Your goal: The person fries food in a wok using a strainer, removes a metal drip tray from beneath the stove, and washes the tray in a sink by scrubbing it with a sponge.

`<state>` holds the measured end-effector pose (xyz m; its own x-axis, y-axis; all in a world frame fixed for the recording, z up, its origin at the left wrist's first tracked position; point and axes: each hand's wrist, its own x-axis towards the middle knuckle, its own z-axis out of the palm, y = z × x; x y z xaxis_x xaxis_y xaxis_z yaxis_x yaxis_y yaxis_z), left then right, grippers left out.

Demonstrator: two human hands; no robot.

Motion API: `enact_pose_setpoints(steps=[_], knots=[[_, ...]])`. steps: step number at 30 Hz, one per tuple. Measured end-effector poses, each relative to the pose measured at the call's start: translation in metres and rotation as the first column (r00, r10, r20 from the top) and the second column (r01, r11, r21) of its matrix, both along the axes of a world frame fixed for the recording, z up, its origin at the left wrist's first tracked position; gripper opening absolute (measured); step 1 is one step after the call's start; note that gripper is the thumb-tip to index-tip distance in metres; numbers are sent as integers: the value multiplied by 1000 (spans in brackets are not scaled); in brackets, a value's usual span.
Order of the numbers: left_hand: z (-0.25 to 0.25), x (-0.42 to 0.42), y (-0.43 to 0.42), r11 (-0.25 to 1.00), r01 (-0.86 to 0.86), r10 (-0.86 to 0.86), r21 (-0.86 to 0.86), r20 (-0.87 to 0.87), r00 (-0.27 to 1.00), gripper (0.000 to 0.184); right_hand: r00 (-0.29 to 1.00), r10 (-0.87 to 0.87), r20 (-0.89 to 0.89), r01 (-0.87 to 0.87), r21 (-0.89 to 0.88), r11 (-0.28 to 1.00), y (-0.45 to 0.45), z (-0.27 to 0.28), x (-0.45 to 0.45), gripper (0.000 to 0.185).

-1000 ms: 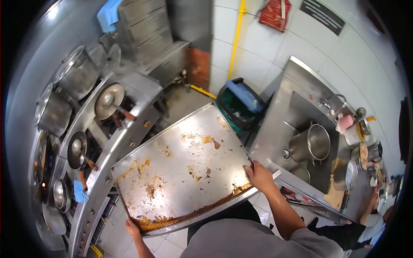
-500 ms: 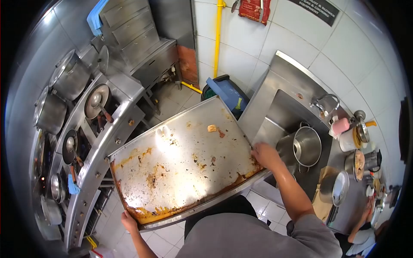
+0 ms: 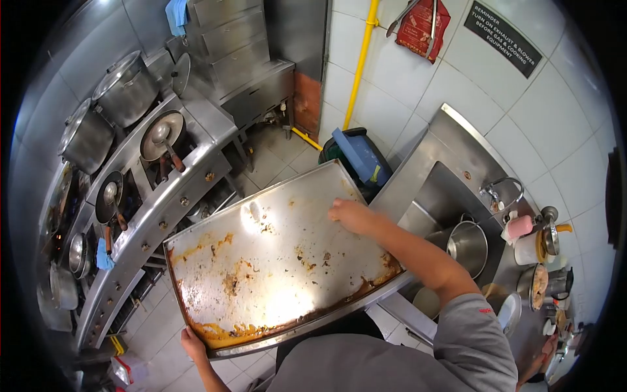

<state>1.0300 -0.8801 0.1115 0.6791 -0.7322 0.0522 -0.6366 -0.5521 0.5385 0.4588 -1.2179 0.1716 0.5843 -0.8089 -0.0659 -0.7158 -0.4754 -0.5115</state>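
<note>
A wide, shallow metal tray [image 3: 287,242] spans the middle of the view, tilted, with brown grease and burnt crumbs along its near edge. My left hand [image 3: 193,344] grips its near left corner, fingers wrapped round the rim. Over the upper right part of the tray is my right hand [image 3: 354,217], its fingers drawn together at the surface. Whatever they hold, if anything, is hidden, and the food scraps seen there earlier no longer show. The tray's far corner reaches a bin [image 3: 358,157] with a blue lid.
On the left runs a stove [image 3: 170,202] with pans and large pots [image 3: 124,88]. A sink [image 3: 437,189] holding a metal pot [image 3: 467,245] stands on the right, below a tap [image 3: 503,189]. Containers crowd the right counter. A yellow pipe [image 3: 359,65] climbs the tiled wall.
My right hand has left the tray's right edge and moved in over its surface, where the food scraps were. My left hand keeps its hold. The camera view has shifted.
</note>
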Motion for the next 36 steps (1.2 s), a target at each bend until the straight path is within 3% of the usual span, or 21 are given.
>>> enact_pose_setpoints(steps=[3, 5, 6, 8, 10, 12, 14, 15, 16, 17, 19, 20, 22, 24, 28, 29, 31, 32, 34, 36], knots=[[-1, -7, 9, 1000, -26, 26, -17, 15, 1000, 33, 998, 37, -41, -39, -64, 997, 3, 1, 0, 11], [7, -18, 13, 998, -52, 52, -44, 10, 999, 34, 991, -20, 129, 32, -94, 995, -3, 5, 3, 7], [4, -16, 16, 997, -51, 51, -53, 11, 999, 34, 991, -19, 131, 33, -103, 994, -12, 9, 2, 7], [-2, -11, 28, 998, -55, 55, -7, 32, 998, 34, 840, -141, 525, 338, -302, 891, -37, 53, 7, 8], [-7, -11, 37, 999, -46, 46, -10, 30, 998, 34, 648, -272, 711, 512, -142, 847, -70, 82, 5, 12], [-15, -11, 48, 998, -66, 67, -18, 40, 997, 34, 327, -379, 866, 393, 240, 888, -101, 97, 0, 12], [-22, -8, 57, 994, -60, 62, -87, 19, 998, 35, 281, -415, 866, 347, 311, 885, -141, 56, -17, 22], [-22, -6, 61, 997, -66, 67, -47, 39, 997, 35, 661, -431, 615, 385, 216, 897, -153, 31, -34, 28], [-21, -7, 65, 997, -73, 73, -4, 59, 996, 34, 890, -398, 221, 381, 118, 917, -161, 14, -49, 35], [-20, -9, 66, 999, -51, 53, -20, 126, 991, 34, 887, -401, 227, 385, 113, 916, -161, 5, -57, 35], [-19, -13, 64, 997, -49, 55, -53, 101, 993, 35, 820, -570, -49, 553, -185, 812, -150, -16, -64, 37], [-17, -15, 65, 996, -53, 58, -78, 71, 996, 36, 818, -573, -50, 557, -181, 811, -139, -11, -64, 37], [-9, -16, 62, 999, -37, 40, -40, 73, 997, 36, 936, -352, 11, 352, 22, 936, -106, -2, -65, 39], [-2, -16, 53, 1000, -15, 15, -5, 71, 997, 36, 958, -286, -2, 283, 157, 946, -46, 3, -72, 43], [8, -2, 15, 993, 86, -77, -76, 111, 991, 37, 768, -546, 335, 551, 90, 830, 101, 44, -75, 57], [15, -3, 0, 987, 128, -117, -102, 105, 988, 37, 753, -565, 337, 570, 96, 816, 125, 36, -78, 57], [41, -19, -36, 982, 165, -159, -90, 65, 985, 35, 632, -765, 127, 772, -21, 635, 165, 27, -89, 66], [49, -26, -51, 981, 177, -176, -84, 18, 984, 33, 606, -785, 128, 793, -19, 609, 173, 25, -96, 66], [57, -25, -84, 944, 320, -309, -77, 126, 943, 33, 434, -900, 39, 878, 204, 432, 187, 22, -113, 71], [90, -40, -127, 946, 323, -318, -17, 133, 939, 34, 343, -936, 75, 898, 268, 350, 205, 20, -124, 70]])
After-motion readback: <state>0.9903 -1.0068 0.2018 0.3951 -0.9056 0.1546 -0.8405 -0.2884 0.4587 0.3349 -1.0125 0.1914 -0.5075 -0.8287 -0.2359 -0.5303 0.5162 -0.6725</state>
